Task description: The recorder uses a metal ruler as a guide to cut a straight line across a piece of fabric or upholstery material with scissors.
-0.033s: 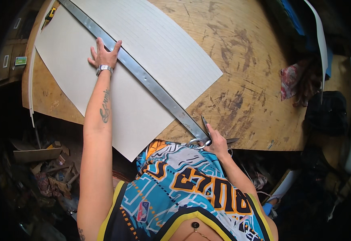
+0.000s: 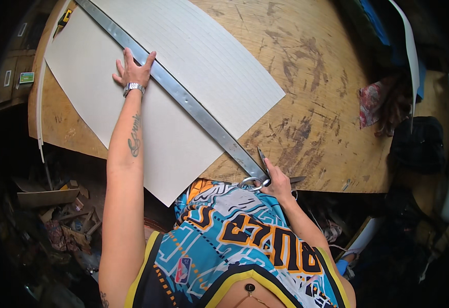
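A long metal straightedge point(image 2: 186, 101) lies diagonally across a pale, faintly lined sheet point(image 2: 209, 61) on a wooden table. Its near end reaches past the sheet to the table's front edge. My left hand point(image 2: 134, 72) presses on the straightedge partway up, fingers spread, with the thumb on its right side. At the near end, my right hand point(image 2: 278, 184) is closed around a pair of scissors point(image 2: 261, 155). The scissor blades stick out apart on either side of the fingers, and a ring handle shows by the straightedge's tip. My right palm is hidden.
A yellow and black tape measure point(image 2: 64, 19) sits at the table's far left, near thin white strips point(image 2: 41, 110) along the edge. The scuffed wooden table point(image 2: 306, 118) extends right. Beyond are a patterned cloth point(image 2: 369, 105) and a black bag point(image 2: 418, 143). Wood scraps point(image 2: 78, 215) clutter the lower left.
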Available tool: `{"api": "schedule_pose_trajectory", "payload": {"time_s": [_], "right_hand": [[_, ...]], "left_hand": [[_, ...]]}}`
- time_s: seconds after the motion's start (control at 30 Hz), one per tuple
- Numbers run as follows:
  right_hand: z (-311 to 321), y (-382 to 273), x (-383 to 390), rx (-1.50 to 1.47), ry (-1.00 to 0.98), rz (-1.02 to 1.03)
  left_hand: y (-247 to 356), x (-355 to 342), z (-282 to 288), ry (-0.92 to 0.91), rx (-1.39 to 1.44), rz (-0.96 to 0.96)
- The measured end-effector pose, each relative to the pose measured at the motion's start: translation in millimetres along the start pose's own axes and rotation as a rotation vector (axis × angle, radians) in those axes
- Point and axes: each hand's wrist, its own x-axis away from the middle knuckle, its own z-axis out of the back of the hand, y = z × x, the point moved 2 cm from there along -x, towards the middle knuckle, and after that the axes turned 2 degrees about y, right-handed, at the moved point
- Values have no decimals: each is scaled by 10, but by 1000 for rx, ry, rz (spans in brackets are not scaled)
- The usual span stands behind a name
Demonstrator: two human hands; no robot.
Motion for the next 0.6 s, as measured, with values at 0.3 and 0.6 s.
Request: {"api": "schedule_pose_trajectory", "payload": {"time_s": [0.3,0.6], "right_hand": [[43,-17,-83,21,-2,-10],[45,-3,-105,-11,-6,-1]], "left_hand": [[25,-55,21,0,21,12],[18,-72,-14,15,14,-11]]}}
